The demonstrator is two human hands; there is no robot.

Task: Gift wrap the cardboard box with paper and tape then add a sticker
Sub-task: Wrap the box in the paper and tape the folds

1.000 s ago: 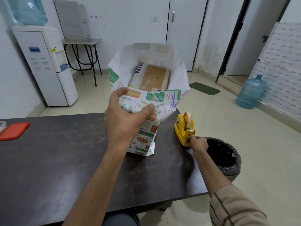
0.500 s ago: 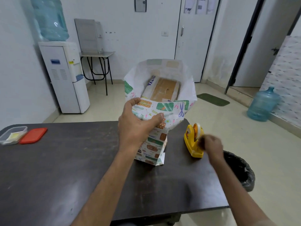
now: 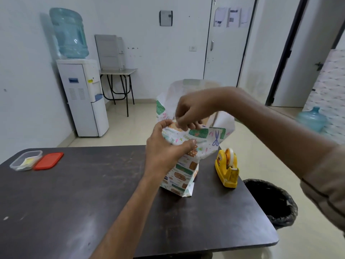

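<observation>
Your left hand (image 3: 164,152) grips 1 wrapping paper (image 3: 186,165); right hand (image 3: 188,113) at its fold, grip unclear | 1 tape dispenser (image 3: 226,168), tabletop (image 3: 93,193) right edge | 1 container (image 3: 25,160), 1 lid (image 3: 49,160), left corner

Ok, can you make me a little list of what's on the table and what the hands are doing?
left grip: holds the folded paper
right grip: at the paper's top edge, fingers curled; whether it holds anything, cannot tell
paper: stands upright on the table, top open
tape dispenser: yellow, right of the paper, untouched
tub: clear, at the far left, open
lid: red, beside the tub
bin: on the floor, right of the table
</observation>
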